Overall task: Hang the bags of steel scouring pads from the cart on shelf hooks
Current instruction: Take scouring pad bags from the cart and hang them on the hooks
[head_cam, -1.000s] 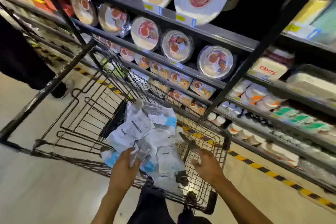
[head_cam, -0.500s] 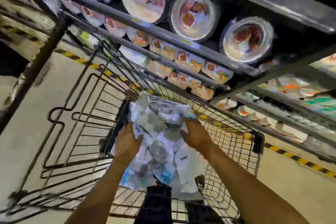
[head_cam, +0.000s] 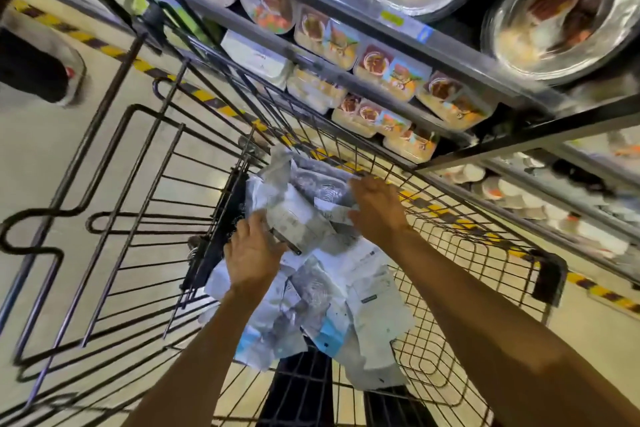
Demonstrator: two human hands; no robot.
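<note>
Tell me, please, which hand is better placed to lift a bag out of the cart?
Probably the left hand: its fingers curl round the edge of the top bag. The right hand lies on the far side of the pile, grip unclear.

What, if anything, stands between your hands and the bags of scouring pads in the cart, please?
Nothing visible: the left hand and right hand both touch the bags, heaped uncovered in the wire cart. No shelf hooks are in view, so that path cannot be judged.

Glossy plastic bags, blk wire cart
</note>
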